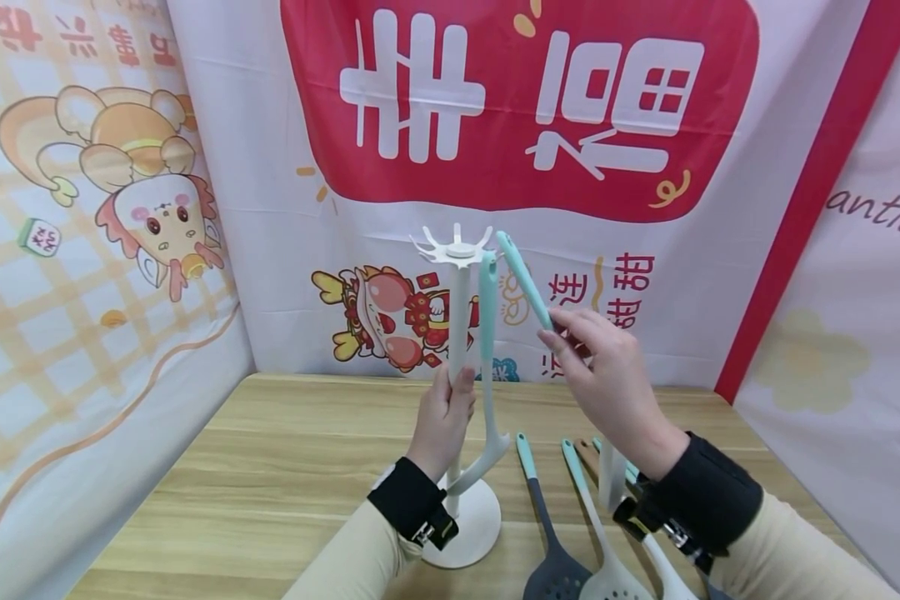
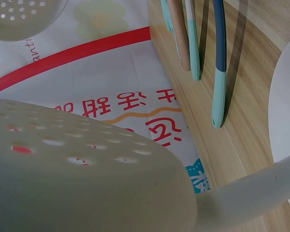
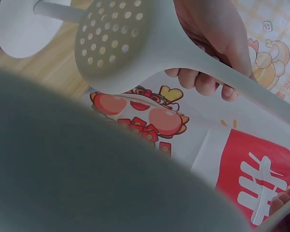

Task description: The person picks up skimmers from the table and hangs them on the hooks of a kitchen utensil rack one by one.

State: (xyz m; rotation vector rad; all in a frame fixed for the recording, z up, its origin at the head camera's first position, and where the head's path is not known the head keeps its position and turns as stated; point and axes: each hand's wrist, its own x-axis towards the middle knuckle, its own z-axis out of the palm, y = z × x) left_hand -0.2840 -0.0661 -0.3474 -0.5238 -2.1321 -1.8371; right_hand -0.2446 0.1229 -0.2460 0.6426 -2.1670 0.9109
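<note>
The left hand [image 1: 442, 421] wraps its fingers round the pole of a slim white stand [image 1: 459, 308], whose spoked top spreads above that hand. Just right of it hangs a pale, hole-pierced skimmer [image 1: 488, 317] with a mint handle. The right hand [image 1: 607, 362] pinches a second mint-handled utensil [image 1: 525, 279], its smooth grip tilting up and left from the fingertips.

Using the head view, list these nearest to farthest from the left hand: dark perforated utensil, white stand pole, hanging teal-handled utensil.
1. White stand pole: gripped by the left hand.
2. Hanging teal-handled utensil: just right of that hand.
3. Dark perforated utensil: on the table, farther right.
</note>
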